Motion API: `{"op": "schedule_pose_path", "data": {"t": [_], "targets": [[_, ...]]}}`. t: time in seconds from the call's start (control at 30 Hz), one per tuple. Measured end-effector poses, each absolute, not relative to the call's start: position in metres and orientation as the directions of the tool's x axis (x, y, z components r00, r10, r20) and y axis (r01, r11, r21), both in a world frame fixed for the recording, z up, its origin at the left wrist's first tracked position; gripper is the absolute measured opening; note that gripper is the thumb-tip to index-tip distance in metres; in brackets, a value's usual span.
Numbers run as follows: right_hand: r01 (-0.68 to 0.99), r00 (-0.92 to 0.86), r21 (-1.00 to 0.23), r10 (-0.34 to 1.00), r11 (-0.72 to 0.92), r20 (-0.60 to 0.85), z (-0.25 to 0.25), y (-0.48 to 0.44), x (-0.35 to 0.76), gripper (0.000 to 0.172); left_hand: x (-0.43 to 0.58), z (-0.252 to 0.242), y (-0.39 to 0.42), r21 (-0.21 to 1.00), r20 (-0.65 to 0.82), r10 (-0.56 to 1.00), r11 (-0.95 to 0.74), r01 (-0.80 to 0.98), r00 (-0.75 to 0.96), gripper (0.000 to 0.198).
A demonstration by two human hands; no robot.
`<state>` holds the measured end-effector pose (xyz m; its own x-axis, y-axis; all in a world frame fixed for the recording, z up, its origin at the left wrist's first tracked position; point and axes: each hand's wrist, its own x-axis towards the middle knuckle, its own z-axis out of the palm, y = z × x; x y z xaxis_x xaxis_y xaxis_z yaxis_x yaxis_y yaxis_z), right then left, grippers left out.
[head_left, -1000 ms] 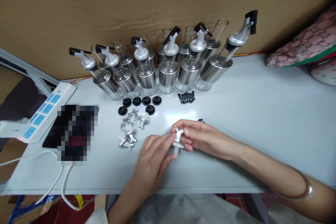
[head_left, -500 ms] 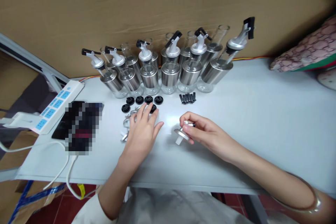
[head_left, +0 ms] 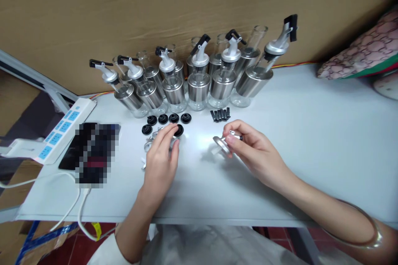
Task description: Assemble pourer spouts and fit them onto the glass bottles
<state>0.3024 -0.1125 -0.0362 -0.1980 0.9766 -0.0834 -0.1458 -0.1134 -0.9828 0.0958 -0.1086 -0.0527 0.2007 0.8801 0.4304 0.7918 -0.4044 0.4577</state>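
Observation:
My right hand (head_left: 253, 153) pinches a silver pourer spout (head_left: 221, 144) between thumb and fingers, just above the table; its round flange faces left and a small black tip shows near the fingers. My left hand (head_left: 161, 159) is over a group of loose silver spout parts (head_left: 148, 145), partly covering them. Its fingers are stretched out and the thumb stands apart. The fingertips are at a black round stopper (head_left: 178, 130); whether they touch it I cannot tell. Several more black stoppers (head_left: 163, 119) lie behind, and a row of short black pieces (head_left: 220, 114) lies to the right.
Glass bottles with steel sleeves (head_left: 199, 87) stand in two rows along the cardboard (head_left: 174, 4); the front ones carry spouts. At left are a power strip (head_left: 60, 130), phones (head_left: 70, 149) and white cables (head_left: 80, 203). A patterned pink item (head_left: 360, 56) sits at the right.
My right hand has moved a little right and up with the spout, tilting it. My left hand has shifted slightly left, its fingers closer together. The whole view has shifted slightly.

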Motion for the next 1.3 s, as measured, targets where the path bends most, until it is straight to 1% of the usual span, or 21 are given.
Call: {"op": "schedule_pose_path", "data": {"t": [0.07,0.17,0.23,0.37,0.43,0.5,0.57,0.7,0.8,1.0,1.13,1.2,1.3], "targets": [[-0.104,-0.201,-0.990,0.977,-0.091,-0.068,-0.034,-0.112,0.302,0.027,0.098,-0.048,-0.112,0.516,0.512,0.848,-0.433,0.739,0.138,0.024],[-0.036,-0.310,-0.992,0.945,-0.121,-0.104,-0.034,-0.112,0.301,0.022,0.101,-0.044,-0.118,0.616,0.557,0.826,-0.479,0.626,0.084,0.021],[-0.010,-0.401,-0.986,0.904,-0.166,-0.148,-0.037,-0.114,0.300,0.019,0.102,-0.043,-0.122,0.676,0.543,0.836,-0.490,0.550,0.078,0.019],[-0.035,-0.492,-0.975,0.853,-0.221,-0.175,-0.041,-0.118,0.299,0.025,0.103,-0.045,-0.126,0.781,0.458,0.885,-0.442,0.440,0.076,0.019],[-0.046,-0.509,-0.973,0.844,-0.226,-0.172,-0.041,-0.119,0.300,0.029,0.103,-0.047,-0.128,0.845,0.406,0.912,-0.399,0.355,0.058,0.026],[-0.027,-0.531,-0.972,0.827,-0.232,-0.183,-0.041,-0.118,0.301,0.033,0.103,-0.048,-0.128,0.883,0.374,0.926,-0.373,0.285,0.053,0.034],[0.003,-0.545,-0.975,0.817,-0.220,-0.186,-0.040,-0.117,0.302,0.035,0.103,-0.049,-0.128,0.889,0.366,0.928,-0.371,0.267,0.071,0.034],[0.024,-0.518,-0.987,0.842,-0.159,-0.148,-0.039,-0.116,0.302,0.032,0.100,-0.049,-0.126,0.853,0.363,0.922,-0.388,0.348,0.137,0.025],[0.021,-0.503,-0.987,0.851,-0.161,-0.150,-0.040,-0.117,0.302,0.031,0.099,-0.048,-0.125,0.828,0.370,0.912,-0.410,0.381,0.176,0.019],[0.003,-0.487,-0.980,0.855,-0.200,-0.176,-0.041,-0.119,0.302,0.029,0.100,-0.046,-0.124,0.820,0.342,0.903,-0.423,0.386,0.261,0.023],[0.005,-0.494,-0.989,0.859,-0.150,-0.133,-0.037,-0.118,0.302,0.024,0.101,-0.046,-0.126,0.845,0.278,0.922,-0.368,0.387,0.270,0.023],[-0.006,-0.451,-0.996,0.889,-0.090,-0.078,-0.035,-0.118,0.303,0.021,0.100,-0.046,-0.127,0.880,0.221,0.937,-0.310,0.359,0.269,0.024],[-0.002,-0.253,-1.000,0.967,0.017,0.017,-0.034,-0.118,0.304,0.018,0.100,-0.044,-0.127,0.944,0.142,0.954,-0.211,0.254,0.264,0.021]]}}
